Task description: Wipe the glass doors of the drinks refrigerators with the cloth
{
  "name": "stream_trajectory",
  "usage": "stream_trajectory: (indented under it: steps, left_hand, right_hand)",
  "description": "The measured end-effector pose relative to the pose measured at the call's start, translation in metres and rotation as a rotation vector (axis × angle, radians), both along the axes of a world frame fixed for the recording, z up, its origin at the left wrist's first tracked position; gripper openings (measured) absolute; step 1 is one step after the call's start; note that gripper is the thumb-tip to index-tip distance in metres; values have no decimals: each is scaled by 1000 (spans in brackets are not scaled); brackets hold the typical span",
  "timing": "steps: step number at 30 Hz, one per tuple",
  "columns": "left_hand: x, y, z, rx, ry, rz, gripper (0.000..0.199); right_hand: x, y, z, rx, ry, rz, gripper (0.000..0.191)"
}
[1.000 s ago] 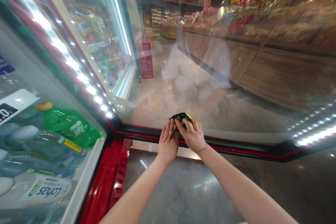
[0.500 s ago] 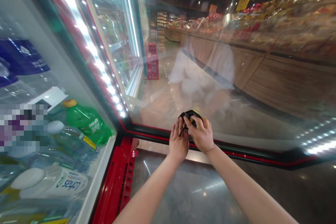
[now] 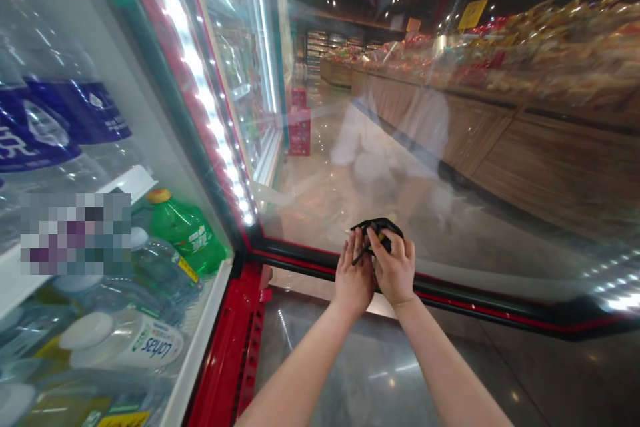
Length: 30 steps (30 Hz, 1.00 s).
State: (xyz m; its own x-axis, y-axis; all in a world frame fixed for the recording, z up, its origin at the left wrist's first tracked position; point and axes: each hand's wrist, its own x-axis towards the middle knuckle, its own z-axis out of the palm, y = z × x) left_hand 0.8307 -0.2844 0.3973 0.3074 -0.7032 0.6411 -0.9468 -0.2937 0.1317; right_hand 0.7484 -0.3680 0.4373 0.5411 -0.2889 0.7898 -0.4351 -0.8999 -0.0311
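Observation:
Both hands meet at the lower edge of an open glass door (image 3: 320,207). My right hand (image 3: 397,270) has its fingers curled around a small black thing with yellow bits (image 3: 380,223), its exact kind unclear. A thin black strip sticks out from it across the fingers of my left hand (image 3: 354,280). Those left fingers lie stretched out against the black thing, just above the door's black and red bottom frame (image 3: 300,259). Part of the black thing is hidden behind my fingers.
Left of the door is a lit cooler with a green bottle (image 3: 190,233), a Lohas bottle (image 3: 130,340) and large blue-labelled bottles (image 3: 80,107). Its red base (image 3: 220,347) borders the grey floor (image 3: 370,360). Wooden display counters (image 3: 550,153) show through the glass.
The view has shifted, so hands, door and cooler appear further right. Both hands stay at the black thing by the door's lower frame, and my grip looks much the same.

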Motion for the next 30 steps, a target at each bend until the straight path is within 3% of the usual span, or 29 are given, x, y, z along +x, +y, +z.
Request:
stream_trajectory:
  steps: [3, 5, 9, 11, 13, 15, 17, 20, 23, 26, 30]
  left_hand:
    - [21, 4, 18, -47, -26, 50, 59]
    - [40, 16, 14, -59, -39, 79, 63]
    - [55, 46, -29, -9, 44, 148, 73]
    - [46, 53, -50, 39, 107, 157, 78]
    - [33, 52, -58, 66, 133, 115, 78]
    - [22, 43, -50, 53, 127, 69, 75]
    - [20, 33, -30, 15, 119, 70, 72]
    - [38, 26, 3, -40, 115, 140, 72]
    - [65, 37, 12, -46, 114, 196, 75]
    - [78, 54, -8, -11, 167, 226, 81]
    - [63, 61, -39, 36, 253, 204, 89]
  right_hand:
    - [25, 6, 14, -9, -46, 6, 54]
    - [47, 17, 10, -25, -33, -14, 53]
    - [65, 39, -22, -78, 153, 49, 54]
    - [56, 41, -38, -97, 240, 90, 53]
    - [40, 36, -43, -103, 272, 84, 51]
    - [28, 28, -35, -104, 247, 54, 50]
    - [28, 23, -17, -105, 184, 34, 48]
    - [53, 27, 12, -111, 83, 25, 44]
    - [89, 42, 21, -129, 63, 21, 44]
    - [107, 54, 7, -160, 182, 90, 47]
    - [91, 52, -10, -172, 371, 192, 45]
